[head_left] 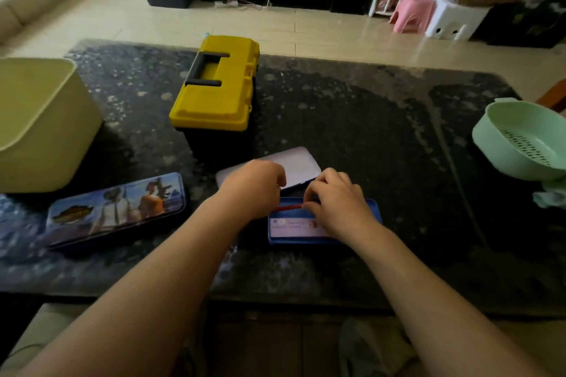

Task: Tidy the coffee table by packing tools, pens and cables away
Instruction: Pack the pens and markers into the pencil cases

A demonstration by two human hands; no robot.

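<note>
Two hands meet over the open blue pencil case [324, 241] at the near middle of the counter [382, 138] on my feed. The right hand [337, 205] has its fingers curled and pinches one end of a red pen [289, 207], which lies along the far side of the tray above a pale printed card. The left hand [254, 187] sits just beside it, knuckles up and fingers curled downward at the tray's far edge. Its fingertips are hidden from me, so I cannot tell whether it grips anything. Behind both hands a pale lid [301, 164] lies flat, probably the case's own. To the left, a printed pencil case [119, 208] lies shut and apart from the blue one. Beyond the hands stands a yellow toolbox [217, 95], lid down, black handle folded flat. A pale yellow bin [39, 125] stands at the left edge, and a green colander [520, 135] sits at the right edge.
</note>
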